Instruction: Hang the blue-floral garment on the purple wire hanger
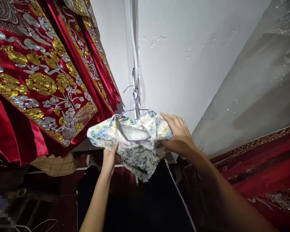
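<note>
A white garment with a blue and yellow floral print (pixel 102 132) hangs on a purple wire hanger (pixel 132 110) in the middle of the view. Its neck opening faces up, and gathered patterned fabric falls below. My left hand (pixel 109 157) pinches the cloth at the front left, thumb uppermost. On the other side, my right hand (pixel 177 130) closes round the right shoulder of the garment, with some fingers hidden behind the cloth. The hanger's hook sits by a pale metal pole (pixel 132 48) against the wall.
Red satin garments with gold and silver embroidery (pixel 41 82) hang at the left. A sheer, sparkling pale fabric (pixel 251 74) and a red embroidered garment (pixel 263 170) are at the right. Behind stands a scuffed white wall (pixel 174 48). Dark red floor tiles (pixel 67 183) show below.
</note>
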### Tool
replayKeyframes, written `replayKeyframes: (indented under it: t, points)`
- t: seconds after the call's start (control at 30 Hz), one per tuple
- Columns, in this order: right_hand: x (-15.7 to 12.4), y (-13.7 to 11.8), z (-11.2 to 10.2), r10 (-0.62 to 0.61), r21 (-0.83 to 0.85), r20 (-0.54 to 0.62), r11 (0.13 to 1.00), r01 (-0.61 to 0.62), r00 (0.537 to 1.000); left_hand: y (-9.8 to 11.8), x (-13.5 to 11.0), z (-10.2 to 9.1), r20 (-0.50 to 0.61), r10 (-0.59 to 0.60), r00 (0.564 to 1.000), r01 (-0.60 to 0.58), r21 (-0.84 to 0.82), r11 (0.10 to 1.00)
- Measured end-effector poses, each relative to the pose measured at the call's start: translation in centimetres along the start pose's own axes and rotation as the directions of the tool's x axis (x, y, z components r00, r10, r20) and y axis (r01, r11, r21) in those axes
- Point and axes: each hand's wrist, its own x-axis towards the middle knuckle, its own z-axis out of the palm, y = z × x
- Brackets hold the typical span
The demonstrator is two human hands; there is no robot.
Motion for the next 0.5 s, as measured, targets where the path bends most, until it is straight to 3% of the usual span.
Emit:
replayKeyframes:
  t: [0.1, 0.17, 0.2, 0.27, 0.33, 0.37, 0.43, 0.5]
  points:
    - [-4.0, -0.8, 1.8, 0.013, 0.173, -0.098, 0.985, 0.004, 0.995, -1.8, -1.6, -1.0, -0.032, -0.085, 0.996, 0.082, -0.100, 0.992]
    - [-6.4, -1.8, 4.2, 0.195, 0.355, -0.178, 0.927, -0.121, 0.965, -2.5, -2.8, -1.1, -0.010, -0.114, 0.993, 0.111, -0.162, 0.981]
    - [-7.3, -2.4, 5.8, 0.340, 0.453, -0.174, 0.861, -0.232, 0.924, -2.6, -3.3, -1.1, -0.004, -0.121, 0.993, 0.118, -0.185, 0.976]
    - [-8.7, -3.6, 9.5, 0.577, 0.569, 0.013, 0.667, -0.481, 0.817, -2.6, -4.3, -0.6, -0.001, -0.129, 0.992, 0.126, -0.212, 0.969]
    - [-9.6, -4.5, 13.2, 0.591, 0.548, 0.311, 0.529, -0.648, 0.745, -2.1, -4.9, -0.2, 0.008, -0.144, 0.990, 0.142, -0.225, 0.964]
    - [-9.9, -4.8, 14.8, 0.577, 0.529, 0.403, 0.486, -0.695, 0.710, -1.8, -5.2, -0.1, 0.015, -0.155, 0.988, 0.155, -0.224, 0.962]
    - [-10.5, -5.3, 17.2, 0.547, 0.514, 0.501, 0.436, -0.739, 0.671, -1.4, -5.4, -0.2, 0.026, -0.173, 0.985, 0.175, -0.204, 0.963]
    - [-11.4, -5.5, 18.3, 0.538, 0.535, 0.525, 0.393, -0.748, 0.659, -1.5, -5.5, -0.7, -0.025, -0.155, 0.988, 0.149, -0.156, 0.976]
